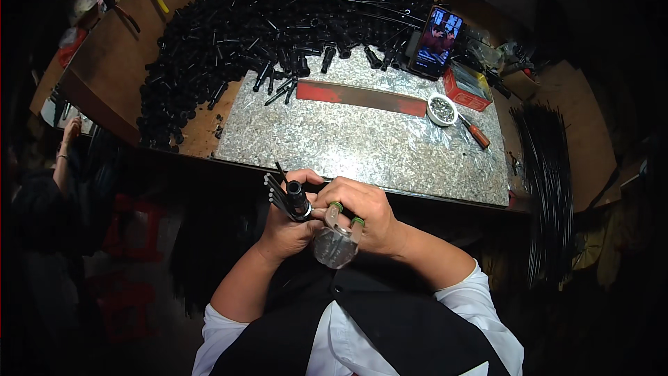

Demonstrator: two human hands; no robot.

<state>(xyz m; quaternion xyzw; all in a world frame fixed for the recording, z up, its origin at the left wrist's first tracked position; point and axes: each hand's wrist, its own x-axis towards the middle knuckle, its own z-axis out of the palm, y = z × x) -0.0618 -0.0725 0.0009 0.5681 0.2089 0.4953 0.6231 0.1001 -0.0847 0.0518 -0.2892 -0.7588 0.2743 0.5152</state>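
My left hand is closed around a bundle of thin black rods with pale round tips. A ribbed black tubular part with an open round end stands up among them in the same grip. My right hand is wrapped around a pliers-like metal tool with green on its grips. Its end nearest my body is covered in grey, shiny wrapping. The two hands meet in front of my chest, just off the table's front edge. What lies between the tool and the tubular part is hidden by fingers.
A large heap of black tubular parts covers the table's back. On the speckled tabletop lie a red-brown bar, a white bowl of small metal pieces and a screwdriver. A phone stands behind; black rods hang right.
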